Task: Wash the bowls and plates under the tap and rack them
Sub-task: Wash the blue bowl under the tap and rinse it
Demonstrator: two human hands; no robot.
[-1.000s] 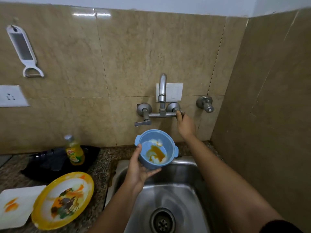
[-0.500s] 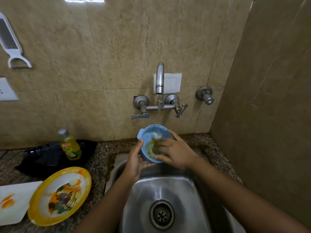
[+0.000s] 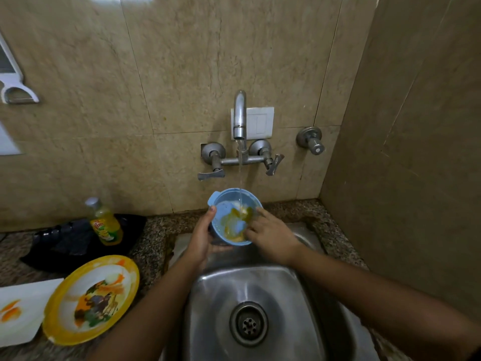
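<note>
Beige tiles back a steel sink (image 3: 291,295) set into a speckled counter (image 3: 153,241), and the tap (image 3: 239,113) on the wall is now running. A second ago it was dry and the right hand (image 3: 272,238) was up on the right-side lever (image 3: 273,165). That lever now hangs turned down at a slant, and a thin stream of water (image 3: 240,175) falls straight into the blue bowl (image 3: 226,200).

The left hand (image 3: 201,239) holds the bowl above the back edge of the sink, thumb hooked over the near rim and fingers wrapped underneath, much as before. The right hand has come down from the lever to the bowl. Its index finger lies straight along the right rim and the other fingers reach inside against the wall, pressing rather than gripping. Yellow-orange residue is smeared across the bowl's bottom where the water lands.

On the counter to the left, a yellow plate (image 3: 91,298) with food smears overlaps a white plate (image 3: 18,313). Behind them a yellow soap bottle (image 3: 105,224) stands upright on a dark cloth (image 3: 70,243). None of these has been touched.
</note>
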